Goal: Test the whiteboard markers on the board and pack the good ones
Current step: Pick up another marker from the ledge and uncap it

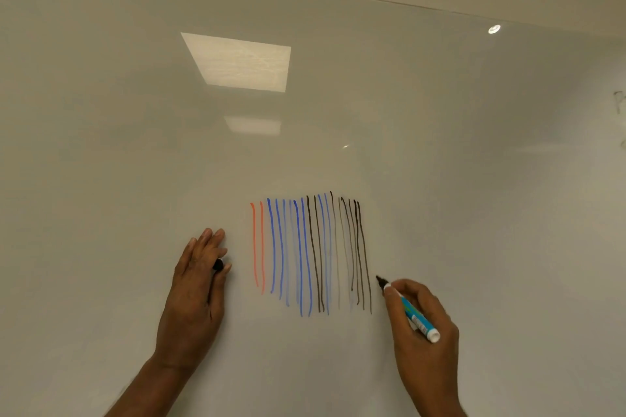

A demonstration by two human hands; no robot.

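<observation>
My right hand [423,325] grips the marker [411,313] low on the board [135,145], just right of the strokes [311,250]. My left hand [196,284] rests on the board left of them, with the black cap [217,264] pinched at the thumb.

The marker's long axis runs diagonally, white butt at lower right and black tip pointing up-left at the last stroke's foot. I cannot tell whether the tip touches.

Risks, as I judge them: a new line crowding the black ones could hide a faint result, and the loosely held cap could slip.
</observation>
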